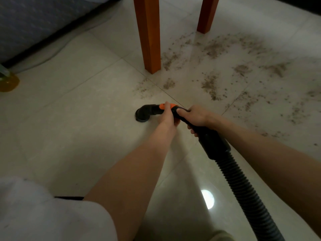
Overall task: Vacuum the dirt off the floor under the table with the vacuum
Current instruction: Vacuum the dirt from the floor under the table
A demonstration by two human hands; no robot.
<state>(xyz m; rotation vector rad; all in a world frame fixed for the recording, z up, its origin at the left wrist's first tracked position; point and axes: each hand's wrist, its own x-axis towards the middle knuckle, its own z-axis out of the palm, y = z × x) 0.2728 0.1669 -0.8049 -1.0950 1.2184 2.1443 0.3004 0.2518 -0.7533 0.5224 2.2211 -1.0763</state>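
Observation:
Brown dirt point(212, 84) lies scattered over the pale floor tiles at the right, around two orange-brown table legs point(150, 33). The black vacuum nozzle point(145, 113) has a round head that rests on the tile left of the dirt. My left hand point(167, 114) grips the nozzle at its orange piece point(162, 106). My right hand point(195, 115) is closed around the black handle just behind it. The ribbed black vacuum hose point(243, 185) runs from the handle down to the bottom right edge.
A second table leg point(207, 14) stands further back. A dark grey sofa or mattress edge point(34, 23) fills the upper left, with a yellow object point(7, 82) at the left edge. A thin cable point(57, 49) lies on the floor beside it. White clothing point(43, 214) covers the lower left.

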